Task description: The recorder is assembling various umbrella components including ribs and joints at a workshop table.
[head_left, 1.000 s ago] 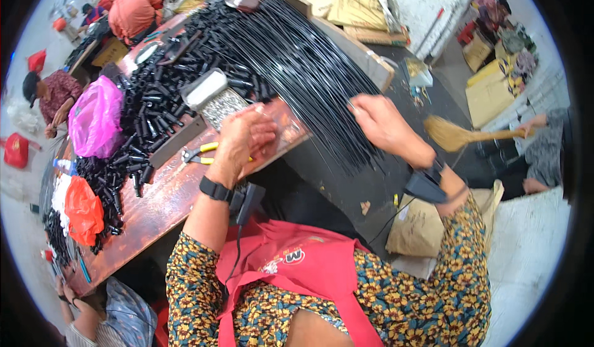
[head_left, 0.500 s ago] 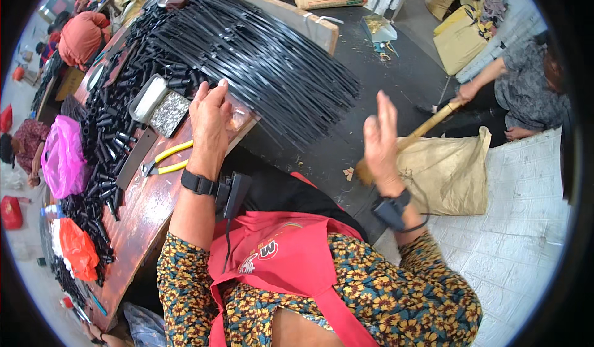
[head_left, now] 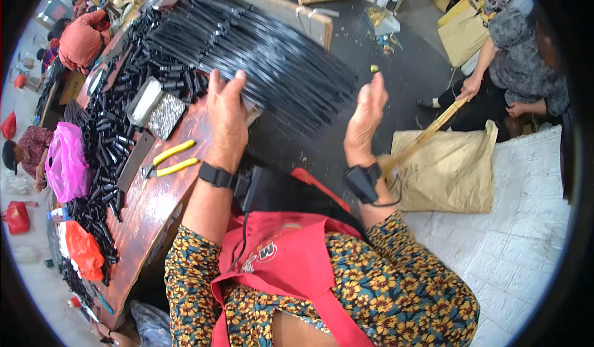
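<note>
A wide bundle of long thin black rods (head_left: 272, 56) lies across the table corner, its right ends sticking out over the floor. My left hand (head_left: 226, 115) is at the bundle's near edge, thumb and fingers apart; whether it touches the rods is unclear. Just off the right ends, my right hand (head_left: 366, 118) is raised with its fingers stretched upward. A small yellow-green thing (head_left: 374, 68) shows above those fingertips; I cannot tell if they touch it. Pliers with yellow handles (head_left: 175, 159) lie on the table, left of my left wrist.
Many short black tubular parts (head_left: 114, 136) are heaped along the wooden table (head_left: 139, 223), around a grey tray (head_left: 158, 108). Pink (head_left: 67, 161) and orange bags (head_left: 83, 248) lie to the left. At right, a seated person holds a broom (head_left: 427, 133) over a tan sack (head_left: 451, 173).
My right hand has moved left, nearer the rod ends. My left hand has shifted right and slightly down, along the bundle's near edge. The other person's broom has moved right.
</note>
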`<state>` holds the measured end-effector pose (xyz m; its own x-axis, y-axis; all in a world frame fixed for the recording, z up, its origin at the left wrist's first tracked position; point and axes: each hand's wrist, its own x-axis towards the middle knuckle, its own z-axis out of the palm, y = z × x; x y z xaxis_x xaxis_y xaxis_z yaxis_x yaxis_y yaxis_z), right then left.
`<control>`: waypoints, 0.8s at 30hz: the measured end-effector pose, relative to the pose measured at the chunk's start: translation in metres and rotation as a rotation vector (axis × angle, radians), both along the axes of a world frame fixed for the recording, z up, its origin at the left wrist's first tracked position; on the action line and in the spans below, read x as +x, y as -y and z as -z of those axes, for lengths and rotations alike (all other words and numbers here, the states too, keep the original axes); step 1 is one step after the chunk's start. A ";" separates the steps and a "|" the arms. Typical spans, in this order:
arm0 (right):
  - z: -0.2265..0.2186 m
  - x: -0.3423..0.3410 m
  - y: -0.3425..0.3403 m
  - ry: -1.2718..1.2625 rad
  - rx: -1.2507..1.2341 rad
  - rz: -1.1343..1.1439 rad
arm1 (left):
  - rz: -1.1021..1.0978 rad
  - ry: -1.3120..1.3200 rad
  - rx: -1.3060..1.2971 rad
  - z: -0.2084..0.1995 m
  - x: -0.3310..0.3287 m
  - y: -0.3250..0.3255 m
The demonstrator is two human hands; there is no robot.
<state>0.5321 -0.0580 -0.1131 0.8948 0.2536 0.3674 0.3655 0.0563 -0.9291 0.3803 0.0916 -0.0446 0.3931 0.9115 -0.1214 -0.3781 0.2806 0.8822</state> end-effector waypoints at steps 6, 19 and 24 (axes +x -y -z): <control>-0.016 0.004 -0.030 -0.329 0.048 -0.150 | 0.072 -0.112 0.070 0.015 -0.019 -0.009; -0.018 -0.040 0.056 -0.444 -0.186 -0.932 | 0.109 -0.045 0.193 -0.015 -0.113 -0.020; -0.061 -0.093 0.045 -0.178 -0.284 -0.722 | 0.012 -0.131 0.030 -0.065 -0.208 0.027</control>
<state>0.4389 -0.1033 -0.0517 0.5130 0.8556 0.0683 0.1738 -0.0256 -0.9844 0.1722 0.0644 0.0207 0.3865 0.9108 -0.1453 -0.2562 0.2573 0.9317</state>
